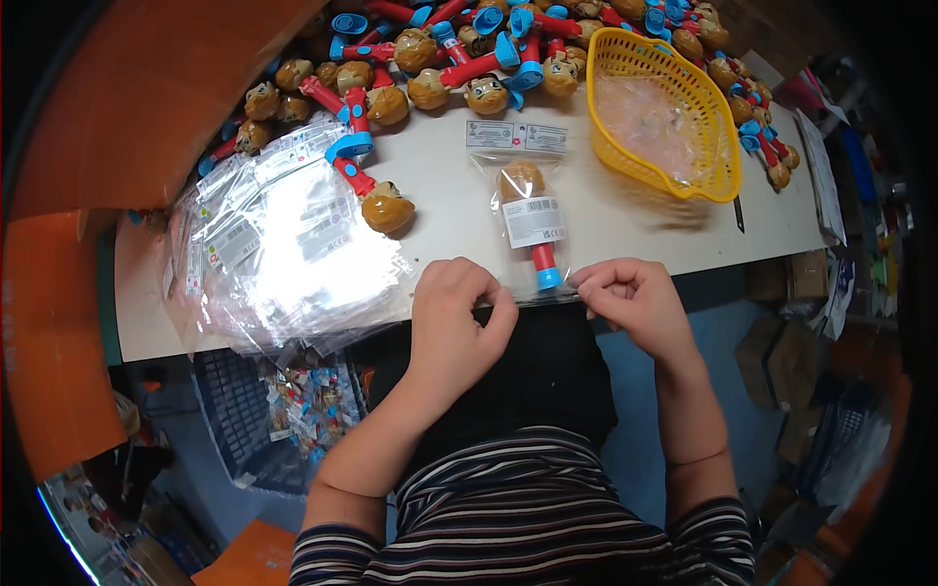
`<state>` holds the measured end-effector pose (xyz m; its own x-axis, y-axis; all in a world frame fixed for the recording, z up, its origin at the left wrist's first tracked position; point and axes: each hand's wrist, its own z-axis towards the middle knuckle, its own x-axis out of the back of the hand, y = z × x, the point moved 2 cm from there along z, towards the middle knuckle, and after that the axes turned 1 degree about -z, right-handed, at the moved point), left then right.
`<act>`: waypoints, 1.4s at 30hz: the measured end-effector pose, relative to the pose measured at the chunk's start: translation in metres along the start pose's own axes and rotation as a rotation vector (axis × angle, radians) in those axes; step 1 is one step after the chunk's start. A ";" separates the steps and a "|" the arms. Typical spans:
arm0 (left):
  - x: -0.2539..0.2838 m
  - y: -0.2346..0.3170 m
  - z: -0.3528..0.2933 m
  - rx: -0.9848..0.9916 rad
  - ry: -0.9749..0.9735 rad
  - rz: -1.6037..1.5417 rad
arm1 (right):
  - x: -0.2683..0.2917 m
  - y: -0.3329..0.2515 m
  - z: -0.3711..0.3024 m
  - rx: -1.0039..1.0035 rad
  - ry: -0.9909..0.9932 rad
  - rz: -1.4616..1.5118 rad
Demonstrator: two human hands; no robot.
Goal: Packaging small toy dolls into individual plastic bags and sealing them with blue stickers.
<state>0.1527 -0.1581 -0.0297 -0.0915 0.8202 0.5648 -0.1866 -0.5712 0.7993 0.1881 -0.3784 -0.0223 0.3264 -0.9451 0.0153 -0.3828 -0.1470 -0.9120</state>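
A clear plastic bag [500,230] lies at the table's front edge, its printed header strip pointing away from me. Inside is a toy [543,258] with a brown-haired figure head, a red stick and a blue end. A white label [533,223] covers part of the toy. My left hand [457,317] pinches the near edge of the bag at its left corner, fingers closed. At the right corner my right hand [637,305] also has thumb and fingertips closed on the bag's edge. The blue end of the toy rests between both hands, close to that edge.
Flat empty bags [293,225] are piled at the left. Several loose toys [427,88] are heaped at the back, with one toy [388,207] lying nearer. A yellow basket [725,146] holds clear pinkish packets. Below the table's left side, a blue crate [230,420] holds bagged items.
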 end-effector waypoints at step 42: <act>0.003 -0.005 -0.006 0.526 -0.025 -0.732 | -0.004 0.005 -0.008 0.039 -0.007 0.146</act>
<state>0.1475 -0.1522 -0.0329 -0.1034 0.9869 -0.1234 0.2825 0.1481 0.9478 0.1776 -0.3775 -0.0236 0.2759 -0.9535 -0.1212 -0.3924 0.0034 -0.9198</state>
